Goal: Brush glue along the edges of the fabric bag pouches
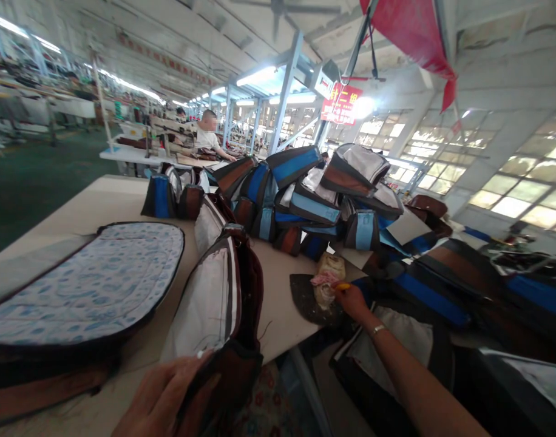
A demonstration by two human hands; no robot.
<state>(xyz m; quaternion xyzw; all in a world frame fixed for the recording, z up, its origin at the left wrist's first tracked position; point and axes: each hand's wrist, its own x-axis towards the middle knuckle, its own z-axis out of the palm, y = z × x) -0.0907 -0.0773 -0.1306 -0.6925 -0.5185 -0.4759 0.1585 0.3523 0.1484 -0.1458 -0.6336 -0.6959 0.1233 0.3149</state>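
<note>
My left hand (162, 391) is closed on the near end of a half-made bag (209, 297) with white lining and a dark brown, bound edge. The bag stands on its side on the table, its opening facing right. Further off, my right hand (353, 301) is closed around a small tool with an orange-yellow handle (343, 286); its working end is hidden. That hand is beside a crusted, beige container (331, 265) with a pink cloth (323, 278) against it. The container rests on a dark, stained mat (305, 294).
On the left lies a bag panel with blue-patterned lining (109, 273). Several blue, brown and grey bag pieces (314, 203) are heaped at the back. More bag pieces (433, 291) crowd the right. A person in a white shirt (206, 138) works at another table behind.
</note>
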